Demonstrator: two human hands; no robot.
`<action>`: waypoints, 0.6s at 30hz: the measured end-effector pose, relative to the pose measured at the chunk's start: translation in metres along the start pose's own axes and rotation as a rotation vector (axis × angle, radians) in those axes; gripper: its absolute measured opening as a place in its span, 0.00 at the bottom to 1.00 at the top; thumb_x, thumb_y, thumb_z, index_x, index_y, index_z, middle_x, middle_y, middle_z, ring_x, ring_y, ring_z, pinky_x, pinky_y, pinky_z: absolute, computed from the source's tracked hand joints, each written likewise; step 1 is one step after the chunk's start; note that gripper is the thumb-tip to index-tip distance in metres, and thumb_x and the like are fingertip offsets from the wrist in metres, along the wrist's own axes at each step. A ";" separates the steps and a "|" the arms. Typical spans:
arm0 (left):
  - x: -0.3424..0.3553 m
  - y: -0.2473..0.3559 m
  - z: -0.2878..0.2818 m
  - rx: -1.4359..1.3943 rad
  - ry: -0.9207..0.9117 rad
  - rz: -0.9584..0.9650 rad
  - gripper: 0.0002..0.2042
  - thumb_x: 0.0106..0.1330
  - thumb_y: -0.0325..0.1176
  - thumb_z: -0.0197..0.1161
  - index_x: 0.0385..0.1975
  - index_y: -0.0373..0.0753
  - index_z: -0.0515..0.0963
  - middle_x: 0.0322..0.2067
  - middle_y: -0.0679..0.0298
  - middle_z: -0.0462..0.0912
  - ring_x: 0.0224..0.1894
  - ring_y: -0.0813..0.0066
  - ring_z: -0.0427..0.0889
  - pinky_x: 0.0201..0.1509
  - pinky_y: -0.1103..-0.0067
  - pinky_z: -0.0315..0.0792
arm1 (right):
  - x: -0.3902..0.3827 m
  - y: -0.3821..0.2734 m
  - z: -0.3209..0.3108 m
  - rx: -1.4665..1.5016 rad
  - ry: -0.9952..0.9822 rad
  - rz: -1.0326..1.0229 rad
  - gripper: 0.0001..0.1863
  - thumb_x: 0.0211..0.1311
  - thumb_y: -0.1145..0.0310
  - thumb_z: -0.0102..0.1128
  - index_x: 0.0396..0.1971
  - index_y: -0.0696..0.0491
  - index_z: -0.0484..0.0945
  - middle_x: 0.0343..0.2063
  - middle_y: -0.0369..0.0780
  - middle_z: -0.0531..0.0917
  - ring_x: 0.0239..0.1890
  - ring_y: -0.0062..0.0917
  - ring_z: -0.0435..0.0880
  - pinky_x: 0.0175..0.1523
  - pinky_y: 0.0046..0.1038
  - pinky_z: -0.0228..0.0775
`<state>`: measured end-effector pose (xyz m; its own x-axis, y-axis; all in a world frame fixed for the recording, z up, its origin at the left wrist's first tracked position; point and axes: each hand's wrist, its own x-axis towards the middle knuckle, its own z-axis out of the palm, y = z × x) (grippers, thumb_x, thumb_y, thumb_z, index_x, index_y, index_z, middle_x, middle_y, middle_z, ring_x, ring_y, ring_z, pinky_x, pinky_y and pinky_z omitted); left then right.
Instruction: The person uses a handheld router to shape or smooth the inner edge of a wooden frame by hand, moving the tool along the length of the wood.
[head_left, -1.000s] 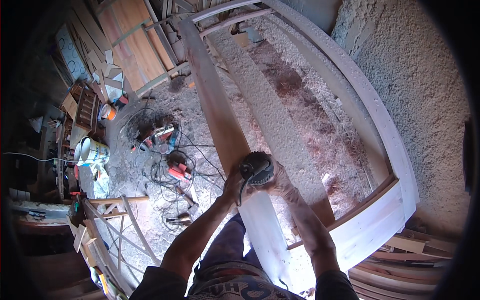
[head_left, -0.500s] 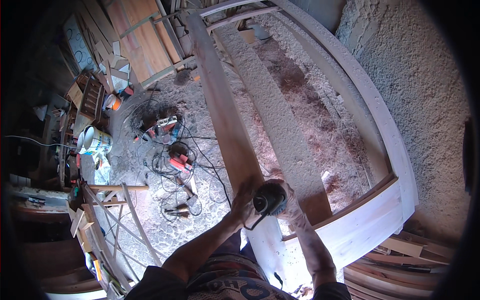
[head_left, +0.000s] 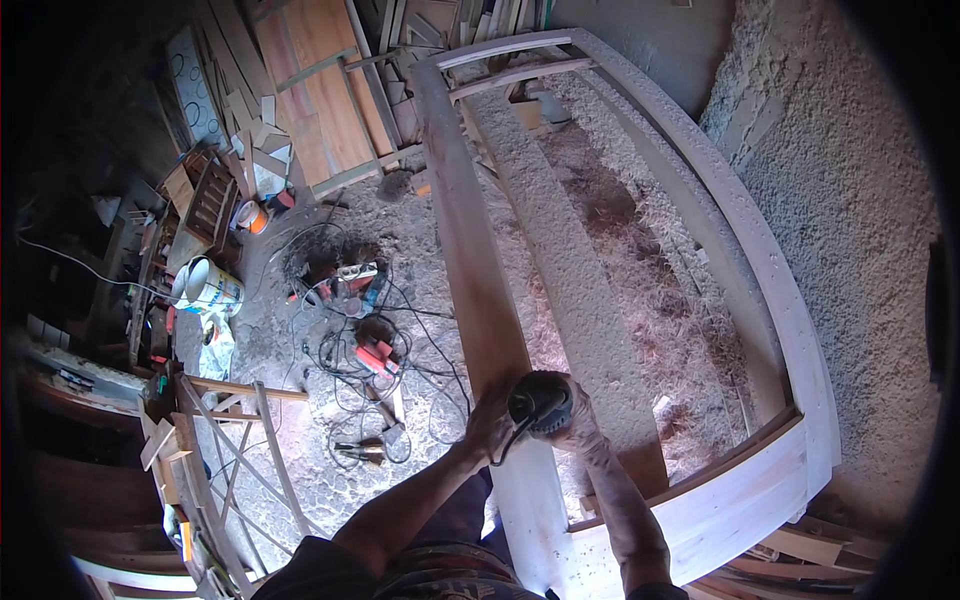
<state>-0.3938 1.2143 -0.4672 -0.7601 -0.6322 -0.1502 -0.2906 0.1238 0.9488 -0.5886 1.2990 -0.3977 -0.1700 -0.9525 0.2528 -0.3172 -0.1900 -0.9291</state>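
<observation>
My left hand (head_left: 488, 427) and my right hand (head_left: 582, 428) are closed around opposite sides of a dark corded power tool (head_left: 541, 402) with a round, ribbed top. Its kind cannot be made out from above, and its underside is hidden. The tool is over the long wooden plank (head_left: 480, 270) forming the near left side of a large wooden frame. A black cord (head_left: 512, 442) curls from the tool beside my left wrist. The frame's pale curved end board (head_left: 705, 520) lies to the right of my right forearm.
Inside the frame, a dusty board (head_left: 570, 240) runs lengthwise above heaped shavings (head_left: 640, 270). Red power tools (head_left: 377, 358) and tangled cables lie on the floor at left. White buckets (head_left: 212, 285), a wooden trestle (head_left: 245, 440) and a rough wall (head_left: 840, 200) surround the work.
The view has shifted, so the frame and floor items appear lower and slightly to the right. Both hands keep hold of the power tool, at nearly the same place on the plank.
</observation>
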 end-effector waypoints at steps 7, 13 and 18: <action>0.070 0.007 -0.067 0.544 0.164 0.329 0.45 0.50 0.48 0.83 0.69 0.42 0.70 0.64 0.54 0.75 0.67 0.52 0.72 0.74 0.62 0.67 | 0.095 0.016 0.014 0.133 0.014 0.045 0.43 0.40 0.65 0.88 0.59 0.52 0.72 0.51 0.40 0.85 0.54 0.28 0.85 0.61 0.32 0.78; 0.141 0.041 -0.114 0.347 0.085 0.324 0.39 0.53 0.42 0.81 0.65 0.39 0.72 0.61 0.59 0.77 0.65 0.63 0.76 0.72 0.64 0.68 | 0.173 0.050 0.015 0.096 -0.013 0.071 0.40 0.42 0.63 0.88 0.55 0.51 0.71 0.48 0.36 0.84 0.51 0.22 0.83 0.59 0.29 0.78; 0.193 0.038 -0.155 0.120 0.016 0.264 0.44 0.50 0.46 0.83 0.68 0.38 0.70 0.65 0.53 0.74 0.69 0.54 0.72 0.77 0.60 0.62 | 0.236 0.086 0.015 0.251 -0.063 0.066 0.47 0.43 0.73 0.84 0.67 0.52 0.69 0.57 0.34 0.82 0.59 0.20 0.80 0.67 0.29 0.75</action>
<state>-0.4608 0.9783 -0.4171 -0.8097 -0.5777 0.1032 -0.1507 0.3747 0.9148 -0.6418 1.0541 -0.4225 -0.1215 -0.9762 0.1797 -0.0642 -0.1729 -0.9828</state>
